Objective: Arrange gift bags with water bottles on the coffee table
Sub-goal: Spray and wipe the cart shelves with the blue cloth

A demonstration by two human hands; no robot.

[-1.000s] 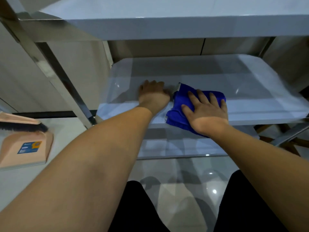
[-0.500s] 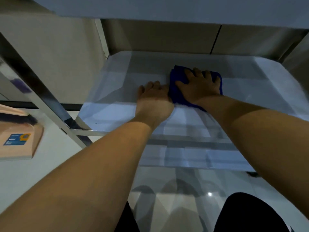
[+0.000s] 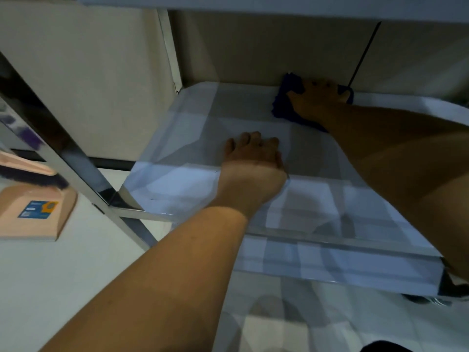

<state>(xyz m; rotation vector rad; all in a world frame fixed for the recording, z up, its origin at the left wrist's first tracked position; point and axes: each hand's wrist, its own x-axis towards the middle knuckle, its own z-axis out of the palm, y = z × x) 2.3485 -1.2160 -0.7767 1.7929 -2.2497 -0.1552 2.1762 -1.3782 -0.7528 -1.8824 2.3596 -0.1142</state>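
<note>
My right hand [image 3: 318,97] is pressing flat on the blue cloth [image 3: 288,107]; my left hand [image 3: 253,158] is resting open on the glass shelf [image 3: 193,138].

dustpan [image 3: 38,212] label, text too blurred

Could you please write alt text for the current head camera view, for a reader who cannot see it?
A person's right hand presses a blue cloth at the back of a glass shelf, while the left hand rests on the shelf nearer its front. A pink dustpan with a brush lies on the floor at left.
</note>
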